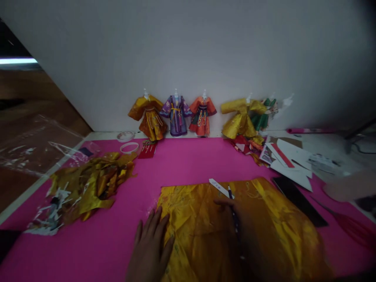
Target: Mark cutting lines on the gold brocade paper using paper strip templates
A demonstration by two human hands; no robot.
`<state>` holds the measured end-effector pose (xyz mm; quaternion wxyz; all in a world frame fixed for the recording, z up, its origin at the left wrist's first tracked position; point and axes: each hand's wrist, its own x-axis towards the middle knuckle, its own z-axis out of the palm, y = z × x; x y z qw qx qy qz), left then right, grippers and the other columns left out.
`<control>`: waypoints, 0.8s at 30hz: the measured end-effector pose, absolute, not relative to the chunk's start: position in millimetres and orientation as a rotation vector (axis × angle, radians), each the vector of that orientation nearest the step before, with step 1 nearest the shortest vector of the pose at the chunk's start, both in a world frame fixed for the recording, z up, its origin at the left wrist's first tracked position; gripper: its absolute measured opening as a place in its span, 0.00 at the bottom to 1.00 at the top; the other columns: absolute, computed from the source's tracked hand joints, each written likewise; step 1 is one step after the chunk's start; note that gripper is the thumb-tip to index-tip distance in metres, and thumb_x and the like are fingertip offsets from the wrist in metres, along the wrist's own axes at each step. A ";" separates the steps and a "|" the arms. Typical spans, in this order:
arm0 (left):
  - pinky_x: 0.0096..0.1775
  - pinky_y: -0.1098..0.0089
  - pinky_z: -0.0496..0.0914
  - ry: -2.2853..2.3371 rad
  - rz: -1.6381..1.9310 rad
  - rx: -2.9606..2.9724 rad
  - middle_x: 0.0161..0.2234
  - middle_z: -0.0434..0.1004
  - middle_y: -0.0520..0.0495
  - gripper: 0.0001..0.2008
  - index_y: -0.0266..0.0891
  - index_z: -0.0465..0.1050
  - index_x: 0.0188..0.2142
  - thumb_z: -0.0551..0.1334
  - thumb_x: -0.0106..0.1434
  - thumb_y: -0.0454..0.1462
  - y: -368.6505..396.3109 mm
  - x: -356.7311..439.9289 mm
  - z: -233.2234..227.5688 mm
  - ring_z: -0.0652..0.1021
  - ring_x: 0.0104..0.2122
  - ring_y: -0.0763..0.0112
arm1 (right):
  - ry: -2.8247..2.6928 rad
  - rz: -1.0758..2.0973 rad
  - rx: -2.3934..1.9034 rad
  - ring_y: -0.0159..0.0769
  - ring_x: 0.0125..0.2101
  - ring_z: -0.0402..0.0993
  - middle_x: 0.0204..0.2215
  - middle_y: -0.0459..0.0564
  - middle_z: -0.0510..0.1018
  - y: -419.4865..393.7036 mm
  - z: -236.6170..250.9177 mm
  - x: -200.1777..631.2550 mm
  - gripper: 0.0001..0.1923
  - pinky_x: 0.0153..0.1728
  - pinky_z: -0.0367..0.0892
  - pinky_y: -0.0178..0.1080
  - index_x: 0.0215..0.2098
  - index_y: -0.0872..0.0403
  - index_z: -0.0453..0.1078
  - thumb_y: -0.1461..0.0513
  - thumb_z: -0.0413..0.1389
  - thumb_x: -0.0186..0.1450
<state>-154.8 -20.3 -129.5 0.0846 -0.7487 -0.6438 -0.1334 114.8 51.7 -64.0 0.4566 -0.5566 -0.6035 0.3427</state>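
- Pinning is the likely purpose of the left hand: it lies palm down with fingers spread, grasping nothing, astride the left edge of the gold fabric, which would keep the cloth from sliding.
- The fabric is laid out on the pink mat, directly before the person; creases show across its surface.
- The right hand rests over the fabric with fingers curled around a pen, one finger extended forward. Blur hides the exact grip.
- A white strip lies across the fabric's far edge, its near end beside the pen. From where I stand, contact between them cannot be confirmed.
- Fabric scraps are heaped at the left, apart from the fabric, presumably to separate waste from working material.
- A dark slab and a red-handled tool lie at the right, probably for easy reach.
- Miniature robes stand upright along the wall, apparently on stands that preserve their shape.
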 end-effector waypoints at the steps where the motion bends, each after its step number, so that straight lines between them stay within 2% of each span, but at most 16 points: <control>1: 0.56 0.36 0.66 -1.943 -0.402 -2.235 0.63 0.68 0.36 0.23 0.39 0.68 0.60 0.54 0.69 0.43 -20.3 -154.8 -129.0 0.69 0.62 0.47 | -1.546 0.842 -1.425 0.40 0.29 0.76 0.31 0.50 0.80 49.1 -64.4 120.2 0.13 0.33 0.71 0.40 0.41 0.50 0.75 0.55 0.50 0.67; 5: 0.60 0.36 0.61 -2.060 -0.452 -2.271 0.65 0.66 0.36 0.23 0.40 0.69 0.60 0.53 0.70 0.44 -19.9 -155.0 -126.4 0.65 0.65 0.49 | -1.684 0.783 -1.590 0.42 0.28 0.75 0.30 0.51 0.79 40.9 -73.2 146.1 0.14 0.29 0.69 0.40 0.46 0.49 0.73 0.58 0.52 0.65; 8: 0.62 0.36 0.58 -2.141 -0.503 -2.288 0.66 0.64 0.36 0.23 0.41 0.69 0.60 0.52 0.70 0.45 -18.5 -155.3 -124.1 0.63 0.66 0.49 | -1.782 0.720 -1.596 0.43 0.31 0.74 0.31 0.52 0.78 40.1 -83.2 169.0 0.13 0.32 0.68 0.41 0.43 0.50 0.73 0.60 0.56 0.59; 13: 0.62 0.36 0.57 -2.139 -0.514 -2.305 0.66 0.64 0.35 0.25 0.39 0.67 0.61 0.53 0.69 0.45 -16.0 -159.7 -125.5 0.63 0.66 0.47 | -1.945 0.593 -1.672 0.48 0.38 0.75 0.36 0.52 0.78 38.9 -98.3 191.3 0.19 0.37 0.67 0.43 0.43 0.49 0.71 0.64 0.58 0.51; 16: 0.61 0.37 0.60 -2.097 -0.503 -2.301 0.65 0.64 0.32 0.27 0.35 0.68 0.61 0.54 0.68 0.46 -14.6 -164.0 -128.5 0.64 0.65 0.46 | -1.954 0.574 -1.650 0.48 0.38 0.75 0.34 0.51 0.78 37.5 -101.1 193.8 0.18 0.37 0.67 0.43 0.42 0.49 0.71 0.64 0.59 0.51; 20: 0.60 0.41 0.64 -2.076 -0.457 -2.264 0.64 0.67 0.33 0.26 0.36 0.71 0.58 0.57 0.66 0.47 -9.9 -166.7 -127.2 0.66 0.64 0.45 | -1.969 0.561 -1.571 0.42 0.32 0.74 0.30 0.48 0.76 49.2 -93.2 194.7 0.11 0.33 0.65 0.40 0.38 0.50 0.69 0.65 0.55 0.56; 24: 0.58 0.43 0.67 -2.062 -0.449 -2.271 0.61 0.70 0.32 0.26 0.35 0.74 0.55 0.57 0.65 0.49 -4.5 -164.5 -119.0 0.69 0.62 0.43 | -1.966 0.469 -1.561 0.38 0.29 0.71 0.27 0.48 0.75 81.9 -78.4 187.2 0.09 0.32 0.61 0.37 0.37 0.53 0.67 0.68 0.51 0.60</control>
